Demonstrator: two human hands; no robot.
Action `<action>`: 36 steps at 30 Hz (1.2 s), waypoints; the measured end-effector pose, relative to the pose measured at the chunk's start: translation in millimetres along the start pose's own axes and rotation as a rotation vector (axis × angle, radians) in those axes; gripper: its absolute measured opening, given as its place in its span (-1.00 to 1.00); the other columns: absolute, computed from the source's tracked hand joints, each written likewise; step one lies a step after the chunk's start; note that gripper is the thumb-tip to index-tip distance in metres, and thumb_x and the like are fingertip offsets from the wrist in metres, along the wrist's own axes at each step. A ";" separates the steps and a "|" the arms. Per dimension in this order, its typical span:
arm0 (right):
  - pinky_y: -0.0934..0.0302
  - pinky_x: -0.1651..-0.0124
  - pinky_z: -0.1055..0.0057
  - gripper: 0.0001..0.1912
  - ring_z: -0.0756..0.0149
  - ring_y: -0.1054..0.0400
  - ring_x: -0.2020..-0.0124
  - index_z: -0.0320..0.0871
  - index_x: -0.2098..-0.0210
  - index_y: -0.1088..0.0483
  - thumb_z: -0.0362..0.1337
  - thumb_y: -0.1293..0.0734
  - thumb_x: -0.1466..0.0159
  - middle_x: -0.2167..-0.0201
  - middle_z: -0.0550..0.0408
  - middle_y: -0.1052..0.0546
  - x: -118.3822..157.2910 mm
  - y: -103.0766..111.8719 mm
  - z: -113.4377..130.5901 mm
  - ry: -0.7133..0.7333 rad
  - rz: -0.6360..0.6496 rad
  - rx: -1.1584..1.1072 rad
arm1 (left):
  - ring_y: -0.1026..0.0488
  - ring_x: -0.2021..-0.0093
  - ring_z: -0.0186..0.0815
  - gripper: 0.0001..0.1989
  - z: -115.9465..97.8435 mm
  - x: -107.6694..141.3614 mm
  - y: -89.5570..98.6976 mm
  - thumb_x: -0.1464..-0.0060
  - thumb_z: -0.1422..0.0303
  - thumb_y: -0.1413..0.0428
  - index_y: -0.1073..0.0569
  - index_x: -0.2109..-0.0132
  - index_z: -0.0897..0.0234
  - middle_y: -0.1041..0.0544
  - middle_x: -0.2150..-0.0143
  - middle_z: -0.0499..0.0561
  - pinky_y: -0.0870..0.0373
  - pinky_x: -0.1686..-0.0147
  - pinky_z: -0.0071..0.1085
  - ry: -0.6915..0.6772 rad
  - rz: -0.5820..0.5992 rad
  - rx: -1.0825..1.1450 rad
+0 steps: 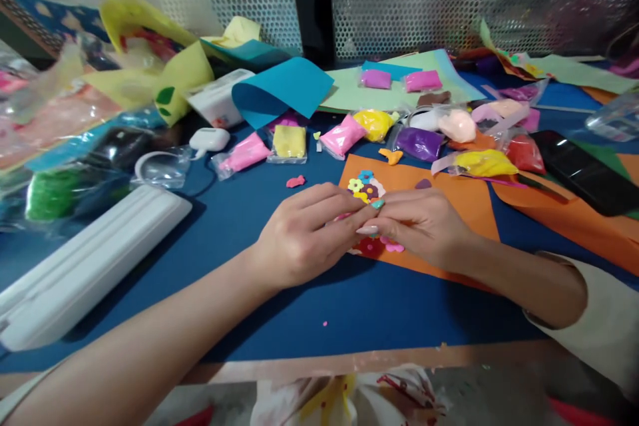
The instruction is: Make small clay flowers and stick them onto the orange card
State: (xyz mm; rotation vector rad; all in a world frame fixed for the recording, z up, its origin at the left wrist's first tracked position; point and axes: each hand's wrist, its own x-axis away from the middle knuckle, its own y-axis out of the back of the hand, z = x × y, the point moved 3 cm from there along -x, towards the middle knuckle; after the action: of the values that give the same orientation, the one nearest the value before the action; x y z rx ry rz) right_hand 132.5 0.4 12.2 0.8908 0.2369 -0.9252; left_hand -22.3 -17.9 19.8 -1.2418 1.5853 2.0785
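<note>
My left hand (309, 233) and my right hand (429, 223) meet fingertip to fingertip above a sheet of orange paper (469, 213). Both have their fingers closed in a pinch; whatever sits between them is hidden. Small coloured clay flowers (366, 177) lie on the paper just behind the fingertips. Below the fingers, a red clay piece (370, 248) and a pink flower (393, 245) show partly. A small purple clay piece (423, 184) rests near the back of the right hand.
Bagged clay, including yellow (373, 125), purple (418, 142) and pink (343, 136) packs, lies behind the paper. A long white device (100, 266) stands left, a black phone-like object (586, 170) right. Another phone (314, 13) leans upright at the back. Curled blue paper (284, 86) sits mid-back.
</note>
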 end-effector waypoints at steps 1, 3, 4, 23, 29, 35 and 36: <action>-0.09 0.46 0.59 -0.68 0.55 -0.21 0.58 -0.22 0.60 -0.32 -0.33 -0.24 -0.29 0.66 0.23 -0.33 -0.4 0.4 1.2 -0.011 0.012 0.006 | -0.46 0.31 -0.34 -0.90 -0.5 1.0 -0.3 -0.13 0.46 -0.09 -0.44 0.19 0.40 -0.53 0.32 0.07 -0.45 0.32 -0.42 -0.012 0.001 0.010; -0.09 0.47 0.58 -0.68 0.54 -0.21 0.57 -0.21 0.59 -0.32 -0.31 -0.23 -0.29 0.65 0.22 -0.35 -1.5 0.9 3.0 -0.067 0.044 0.017 | -0.46 0.32 -0.34 -0.90 -0.2 2.0 -1.8 -0.13 0.48 -0.07 -0.44 0.19 0.40 -0.53 0.32 0.07 -0.45 0.34 -0.42 -0.016 0.010 0.031; -0.09 0.47 0.57 -0.70 0.53 -0.22 0.57 -0.21 0.56 -0.33 -0.31 -0.22 -0.30 0.63 0.21 -0.37 -2.0 1.0 3.7 -0.101 0.058 0.024 | -0.46 0.33 -0.34 -0.90 0.5 2.2 -2.9 -0.13 0.49 -0.05 -0.43 0.19 0.40 -0.53 0.33 0.07 -0.45 0.35 -0.42 -0.007 0.011 0.043; 0.05 0.57 0.52 -0.59 0.52 -0.06 0.65 -0.16 0.60 -0.09 -0.18 -0.06 -0.37 0.70 0.25 -0.15 0.4 -3.1 8.3 -0.266 0.175 0.009 | -0.38 0.47 -0.44 -0.86 1.2 1.3 -1.0 -0.07 0.39 -0.16 -0.40 0.40 0.35 -0.48 0.46 -0.03 -0.34 0.45 -0.51 0.028 -0.144 0.123; 0.09 0.54 0.52 -0.60 0.54 0.00 0.64 -0.18 0.61 -0.07 -0.25 -0.09 -0.36 0.68 0.25 -0.16 3.1 -6.4 24.1 -0.072 0.213 0.064 | -0.33 0.51 -0.39 -0.74 -6.8 -2.0 -1.6 -0.16 0.28 -0.05 -0.34 0.43 0.35 -0.44 0.53 0.01 -0.31 0.49 -0.46 -0.030 -0.028 0.102; 0.11 0.55 0.54 -0.61 0.56 0.00 0.65 -0.19 0.62 -0.09 -0.24 -0.19 -0.31 0.70 0.28 -0.09 3.3 -4.5 24.4 -0.037 0.178 0.115 | -0.30 0.52 -0.39 -0.70 -11.2 0.3 0.5 -0.25 0.36 0.10 -0.33 0.44 0.34 -0.41 0.55 0.02 -0.27 0.50 -0.47 -0.073 -0.002 0.158; 0.11 0.55 0.55 -0.63 0.56 0.00 0.65 -0.19 0.60 -0.12 -0.23 -0.20 -0.31 0.70 0.28 -0.11 3.5 -4.6 23.4 -0.044 0.182 0.118 | -0.28 0.54 -0.39 -0.71 -10.9 0.9 1.0 -0.24 0.37 0.07 -0.33 0.45 0.34 -0.40 0.56 0.00 -0.25 0.52 -0.47 -0.081 -0.010 0.159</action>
State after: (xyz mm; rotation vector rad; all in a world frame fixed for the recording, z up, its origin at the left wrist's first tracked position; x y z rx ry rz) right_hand 126.8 -20.5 22.5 0.9827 0.0624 -0.7943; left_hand -18.3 -28.1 19.2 -1.0954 1.6670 1.9290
